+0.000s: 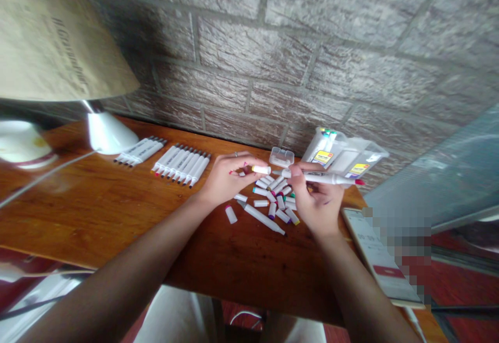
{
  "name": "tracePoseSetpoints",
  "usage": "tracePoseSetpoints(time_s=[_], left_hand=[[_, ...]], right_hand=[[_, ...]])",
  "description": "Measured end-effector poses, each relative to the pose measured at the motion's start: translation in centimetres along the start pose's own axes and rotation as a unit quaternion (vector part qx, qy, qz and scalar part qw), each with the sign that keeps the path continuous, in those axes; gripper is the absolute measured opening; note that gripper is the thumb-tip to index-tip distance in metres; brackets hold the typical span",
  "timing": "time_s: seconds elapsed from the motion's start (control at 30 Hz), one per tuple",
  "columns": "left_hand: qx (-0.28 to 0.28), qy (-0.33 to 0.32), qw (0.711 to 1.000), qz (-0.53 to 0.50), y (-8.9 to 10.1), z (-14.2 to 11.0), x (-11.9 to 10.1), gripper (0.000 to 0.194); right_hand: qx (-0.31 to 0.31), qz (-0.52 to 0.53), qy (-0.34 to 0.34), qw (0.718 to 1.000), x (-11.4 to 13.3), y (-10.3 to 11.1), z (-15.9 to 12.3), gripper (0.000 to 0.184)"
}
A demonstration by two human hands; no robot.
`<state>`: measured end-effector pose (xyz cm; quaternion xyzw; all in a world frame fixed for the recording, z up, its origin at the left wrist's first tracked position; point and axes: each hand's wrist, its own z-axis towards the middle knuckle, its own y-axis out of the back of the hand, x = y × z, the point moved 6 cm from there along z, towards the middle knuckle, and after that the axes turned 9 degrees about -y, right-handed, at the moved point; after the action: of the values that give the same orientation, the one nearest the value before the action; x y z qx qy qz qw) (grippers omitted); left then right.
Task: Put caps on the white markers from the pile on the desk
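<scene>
My left hand (228, 177) pinches a white marker cap with a yellow end (261, 170) between thumb and fingers. Opposite it, my right hand (317, 200) is closed around an uncapped white marker (329, 177) whose red tip points right. Below and between the hands lies a pile of loose caps (278, 192) with ends in several colours. One uncapped marker (263, 217) rests on the table in front of the pile, and a single cap with a pinkish end (231, 214) lies to its left.
Two rows of markers, a left row (141, 152) and a longer one (181, 165), lie by the lamp (111, 134). Clear plastic cases (343, 153) and a small clear box (281, 157) stand near the brick wall. A tablet (374, 249) lies at right; a white cup (23, 143) stands far left.
</scene>
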<state>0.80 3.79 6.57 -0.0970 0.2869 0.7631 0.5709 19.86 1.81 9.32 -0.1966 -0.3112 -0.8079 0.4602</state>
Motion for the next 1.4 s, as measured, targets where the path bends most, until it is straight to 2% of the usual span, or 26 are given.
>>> tracePoseSetpoints(time_s=[0.27, 0.43, 0.57, 0.77, 0.93, 1.2, 1.4], left_hand=[[0.006, -0.007, 1.0, 0.001, 0.0, 0.1, -0.1, 0.013], [-0.003, -0.005, 1.0, -0.014, -0.1, 0.0, 0.0, 0.014], [-0.016, 0.015, 0.999, -0.028, 0.0, -0.1, 0.3, 0.017], [-0.011, 0.034, 0.999, -0.028, -0.3, -0.2, 0.4, 0.022], [-0.015, -0.018, 1.0, -0.02, -0.2, 0.1, -0.8, 0.02], [-0.038, -0.075, 0.996, 0.022, -0.5, 0.1, -2.8, 0.022], [-0.047, -0.106, 0.993, 0.022, -0.5, 0.1, -3.6, 0.021]], right_hand=[[0.031, -0.013, 0.023, 0.999, 1.1, -0.6, -0.1, 0.016], [-0.016, -0.042, 0.049, 0.998, 1.4, 0.1, 0.0, 0.014], [-0.06, -0.027, -0.016, 0.998, -0.1, 1.0, 0.4, 0.02], [-0.065, 0.07, -0.116, 0.989, -1.7, 0.8, 0.6, 0.03], [-0.075, 0.127, -0.18, 0.973, -2.2, 0.2, 0.8, 0.032], [-0.048, 0.189, -0.256, 0.947, -2.9, -0.4, 0.7, 0.046], [-0.071, 0.229, -0.299, 0.924, -3.4, -0.4, 0.5, 0.048]])
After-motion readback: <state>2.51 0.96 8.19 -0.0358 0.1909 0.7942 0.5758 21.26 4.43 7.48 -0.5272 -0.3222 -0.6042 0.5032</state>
